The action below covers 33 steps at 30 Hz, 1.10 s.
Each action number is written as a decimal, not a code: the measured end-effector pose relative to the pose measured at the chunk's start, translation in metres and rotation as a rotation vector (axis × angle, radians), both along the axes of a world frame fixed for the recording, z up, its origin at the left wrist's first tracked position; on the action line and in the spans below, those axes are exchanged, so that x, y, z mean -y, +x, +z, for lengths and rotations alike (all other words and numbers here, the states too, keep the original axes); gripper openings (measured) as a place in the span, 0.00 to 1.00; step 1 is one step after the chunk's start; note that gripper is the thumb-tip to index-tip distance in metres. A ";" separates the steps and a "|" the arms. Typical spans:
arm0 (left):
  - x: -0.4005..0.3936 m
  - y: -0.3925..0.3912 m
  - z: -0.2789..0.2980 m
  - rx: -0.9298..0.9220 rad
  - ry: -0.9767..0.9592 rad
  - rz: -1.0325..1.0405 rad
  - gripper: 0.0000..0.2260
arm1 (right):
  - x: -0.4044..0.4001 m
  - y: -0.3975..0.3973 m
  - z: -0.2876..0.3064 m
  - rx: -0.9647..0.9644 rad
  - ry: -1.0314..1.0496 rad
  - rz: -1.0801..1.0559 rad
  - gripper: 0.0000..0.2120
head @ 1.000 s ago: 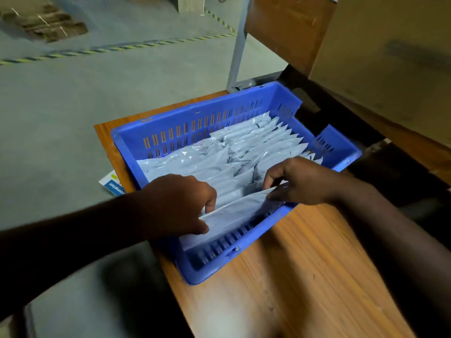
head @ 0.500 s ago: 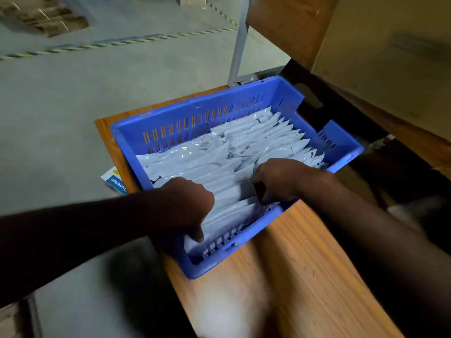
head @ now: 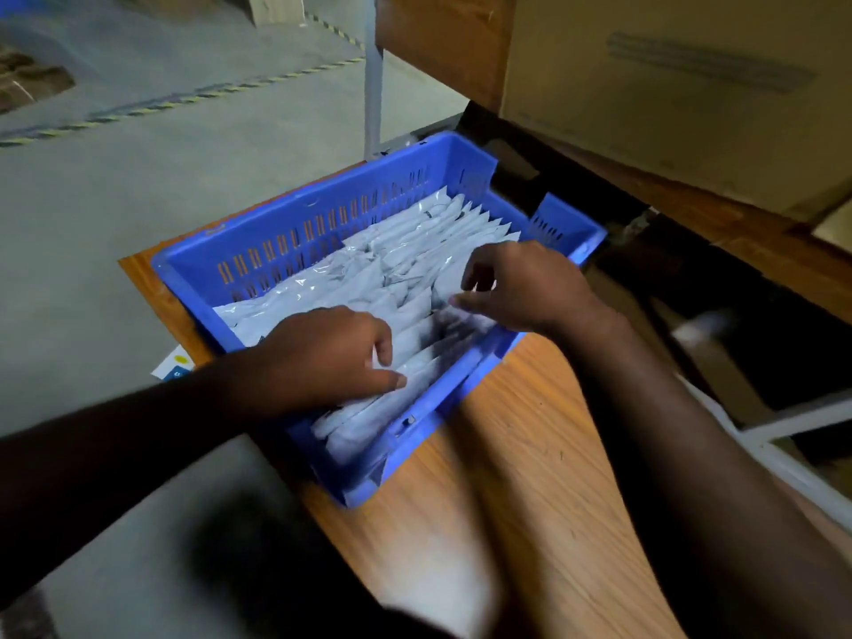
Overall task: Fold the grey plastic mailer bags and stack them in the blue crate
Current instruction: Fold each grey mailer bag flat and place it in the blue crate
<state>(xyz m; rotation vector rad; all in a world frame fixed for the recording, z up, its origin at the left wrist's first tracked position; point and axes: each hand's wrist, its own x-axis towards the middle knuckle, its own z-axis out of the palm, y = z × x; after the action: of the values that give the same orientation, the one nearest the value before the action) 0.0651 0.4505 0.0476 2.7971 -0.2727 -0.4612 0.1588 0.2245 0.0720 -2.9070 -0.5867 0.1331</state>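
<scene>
Wooden table (head: 530,454) nearest the camera, bare grain showing between the two forearms. Crate (head: 295,232), blue slotted plastic, sits on the table's far left corner, its near corner almost at the table edge.

Left hand (head: 318,357) lies over the near-left end of the bags (head: 415,251), fingers loosely bent and slightly spread, tips on the plastic; I cannot see anything pinched. Right hand (head: 521,288) hovers a little further in at the right wall, fingers apart, thumb and forefinger reaching toward a bag edge; no contact visible, motion blur here.

Bags: grey, glossy, folded into narrow strips and packed on edge in overlapping rows from the near wall to the far wall. Crate looks close to full.

Handling judgement: thin film, very light, limp, slick against itself. Folds will likely spring open if released unsupported, and a row may fan or slide when one strip is pushed in. Best taken at the folded edge, pinched through all layers near both ends, with the other hand flat against neighbouring strips. Not fragile; creasing is harmless.

Beyond the crate: steel post (head: 372,85), cardboard box (head: 668,94) at upper right, concrete floor with striped tape (head: 184,101).
</scene>
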 end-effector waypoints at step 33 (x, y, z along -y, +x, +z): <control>0.690 -0.268 -0.108 -0.075 -0.527 -1.030 0.10 | 0.598 -0.528 -0.118 0.800 0.399 -1.537 0.09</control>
<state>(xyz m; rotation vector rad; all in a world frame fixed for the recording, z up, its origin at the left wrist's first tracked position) -0.2028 -0.2399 -0.0608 1.9337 -1.5649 -0.5766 -0.3693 -0.3740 -0.0464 -2.1056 1.3883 -1.1404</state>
